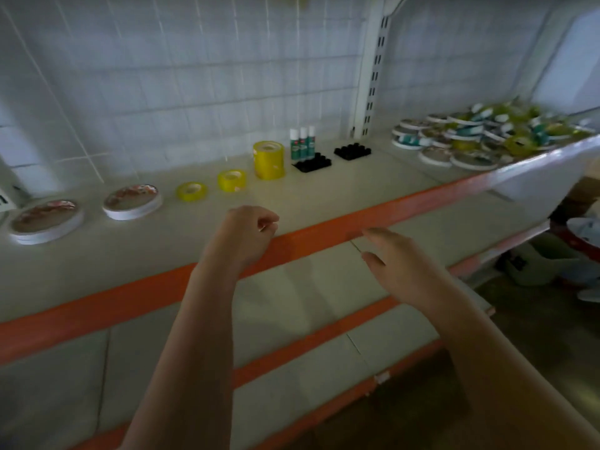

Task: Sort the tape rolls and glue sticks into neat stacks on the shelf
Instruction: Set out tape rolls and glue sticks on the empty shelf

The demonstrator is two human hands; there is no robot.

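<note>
On the top shelf (324, 193) stand a tall stack of yellow tape rolls (268, 160), a lower yellow stack (231, 180) and a single yellow roll (191, 191). Two short stacks of flat white tape discs (132, 202) (45, 220) lie further left. Three glue sticks (302, 143) stand upright behind a black holder tray (312, 162). A mixed pile of tape rolls (480, 138) fills the right end. My left hand (246, 233) hovers over the shelf's front edge, fingers loosely curled, holding nothing. My right hand (393, 258) is held out flat and empty below the edge.
A second black holder tray (353, 151) sits right of the glue sticks. The shelf has an orange front strip (162, 287), with lower shelves (308, 287) beneath. A white slotted upright (373, 76) rises at the back. Boxes and items lie on the floor (552, 264) at right.
</note>
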